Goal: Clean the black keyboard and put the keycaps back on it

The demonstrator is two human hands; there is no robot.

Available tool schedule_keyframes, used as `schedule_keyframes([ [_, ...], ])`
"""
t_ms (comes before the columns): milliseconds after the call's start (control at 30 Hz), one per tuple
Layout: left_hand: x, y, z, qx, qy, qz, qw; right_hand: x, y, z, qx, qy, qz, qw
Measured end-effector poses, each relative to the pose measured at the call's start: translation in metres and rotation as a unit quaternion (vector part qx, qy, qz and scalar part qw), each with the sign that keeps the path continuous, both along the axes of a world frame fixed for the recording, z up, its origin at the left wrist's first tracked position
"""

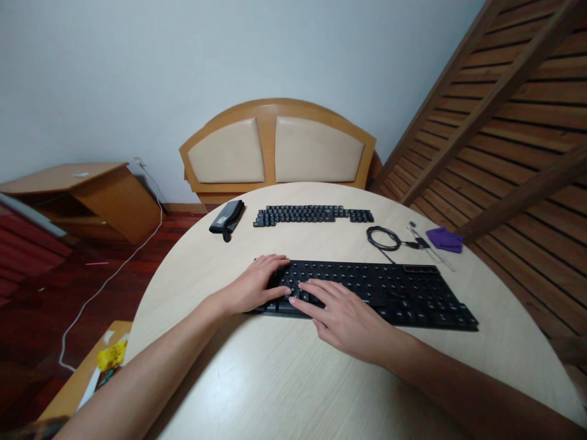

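The black keyboard (413,299) lies directly in front of you, its long axis running left to right, the right end angled slightly nearer. Your left hand (257,280) is palm-down on its left end, fingers extended and loosely apart; your right hand (343,318) reaches across its left half from the near edge, fingers spread, its index fingertip just beside your left thumb. Neither hand closes around anything visible, though whether a fingertip presses a key is too small to tell. Beyond the keyboard stand neat rows of loose keycaps (307,214), with a gray pouch (229,217) to its far left; off its far right lie a coiled cable (389,248) and a purple cloth (444,239). The pale table (275,385) carries everything; a padded wooden backrest (269,153) is beyond.
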State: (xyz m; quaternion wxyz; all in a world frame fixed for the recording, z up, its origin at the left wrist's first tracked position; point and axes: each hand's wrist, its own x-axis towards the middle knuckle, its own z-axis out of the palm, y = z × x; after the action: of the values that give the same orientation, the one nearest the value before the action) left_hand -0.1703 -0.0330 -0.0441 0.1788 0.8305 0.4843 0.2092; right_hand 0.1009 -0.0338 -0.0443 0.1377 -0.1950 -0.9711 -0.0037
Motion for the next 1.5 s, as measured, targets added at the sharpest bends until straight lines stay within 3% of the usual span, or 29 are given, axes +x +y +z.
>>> schedule_keyframes([
  [1500,0.0003,-0.0007,0.0033,-0.008,0.013,-0.005,1.0,-0.0011,-0.001,0.0032,-0.011,0.002,-0.003,1.0],
])
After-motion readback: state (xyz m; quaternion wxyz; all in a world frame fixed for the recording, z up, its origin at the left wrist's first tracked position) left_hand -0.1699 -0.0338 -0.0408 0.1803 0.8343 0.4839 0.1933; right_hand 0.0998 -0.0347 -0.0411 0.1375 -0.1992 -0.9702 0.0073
